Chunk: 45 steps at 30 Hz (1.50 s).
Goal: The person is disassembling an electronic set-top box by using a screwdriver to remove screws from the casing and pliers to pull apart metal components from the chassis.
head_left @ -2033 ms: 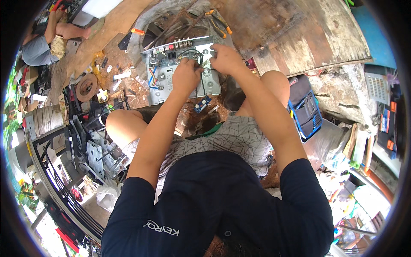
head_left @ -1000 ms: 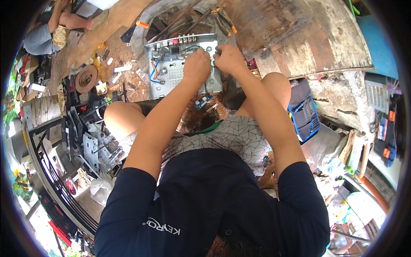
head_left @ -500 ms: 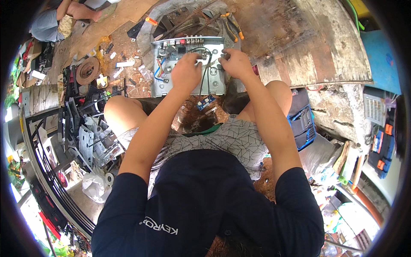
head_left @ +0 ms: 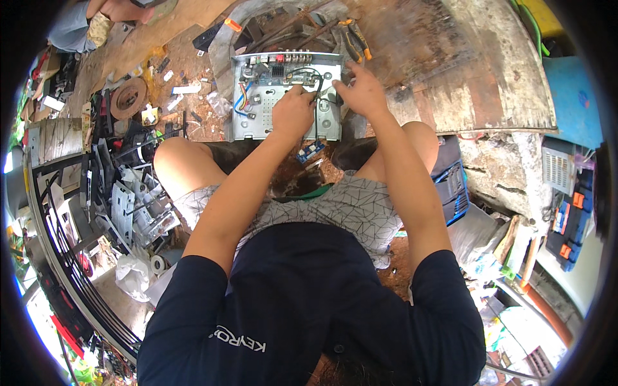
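Observation:
An open silver metal case (head_left: 262,128) with a green-tinted circuit board (head_left: 293,76) along its far side lies in front of my knees. My left hand (head_left: 293,114) is above the case's middle, fingers curled together at a thin black cable (head_left: 320,82). The fingertips partly hide that contact. From the cable's near end, a small blue circuit board (head_left: 311,152) hangs past the case's near edge. My right hand (head_left: 362,93) is at the right edge of the case, thumb and forefinger apart, holding nothing. Blue, red and yellow wires (head_left: 241,100) sit at the case's left side.
Pliers with orange-tipped handles (head_left: 355,42) lie beyond the case, near rusty metal bars (head_left: 283,35). A wooden board (head_left: 502,96) spreads to the right. Scrap metal parts (head_left: 129,206) are piled left, near a rusty disc (head_left: 129,98). Another person's leg (head_left: 69,29) shows far left.
My left hand has moved right and nearer to me, onto the cable. The cable's loop has shifted right. My right thumb and forefinger have spread apart.

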Tool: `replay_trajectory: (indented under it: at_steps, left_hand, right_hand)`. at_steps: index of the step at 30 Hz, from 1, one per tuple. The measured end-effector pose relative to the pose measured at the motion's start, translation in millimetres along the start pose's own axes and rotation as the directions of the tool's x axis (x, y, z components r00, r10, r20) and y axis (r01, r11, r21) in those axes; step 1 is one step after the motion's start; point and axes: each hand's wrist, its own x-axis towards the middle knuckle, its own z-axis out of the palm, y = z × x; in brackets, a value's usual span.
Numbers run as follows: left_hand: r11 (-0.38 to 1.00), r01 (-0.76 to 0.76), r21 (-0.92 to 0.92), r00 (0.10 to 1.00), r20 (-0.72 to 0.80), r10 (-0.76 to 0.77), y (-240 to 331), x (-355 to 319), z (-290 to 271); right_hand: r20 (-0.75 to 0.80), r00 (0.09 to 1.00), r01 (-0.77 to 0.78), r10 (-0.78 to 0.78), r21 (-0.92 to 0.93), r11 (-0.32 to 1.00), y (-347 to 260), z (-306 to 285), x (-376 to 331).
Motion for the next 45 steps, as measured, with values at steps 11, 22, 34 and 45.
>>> replay_trajectory:
  at_steps: [11, 22, 34, 45]
  left_hand:
    - [0.993, 0.02, 0.116, 0.986, 0.161, -0.039, -2, 19, -5]
    - [0.952, -0.303, -0.045, 0.898, 0.321, 0.301, -38, -28, -76]
    - [0.891, -0.365, 0.27, 0.808, 0.567, 0.16, -37, -34, -69]
    - [0.876, -0.35, 0.333, 0.916, 0.317, 0.246, -47, -34, -38]
  right_hand:
    - [0.062, 0.985, 0.162, -0.159, -0.044, 0.986, 4, 17, -8]
    - [-0.089, 0.942, 0.31, -0.324, -0.141, 0.94, -53, -14, 17]
    - [0.174, 0.686, 0.647, -0.707, -0.591, 0.482, -182, 155, 222]
    - [0.349, 0.799, 0.599, -0.49, -0.535, 0.595, -278, -51, 116]
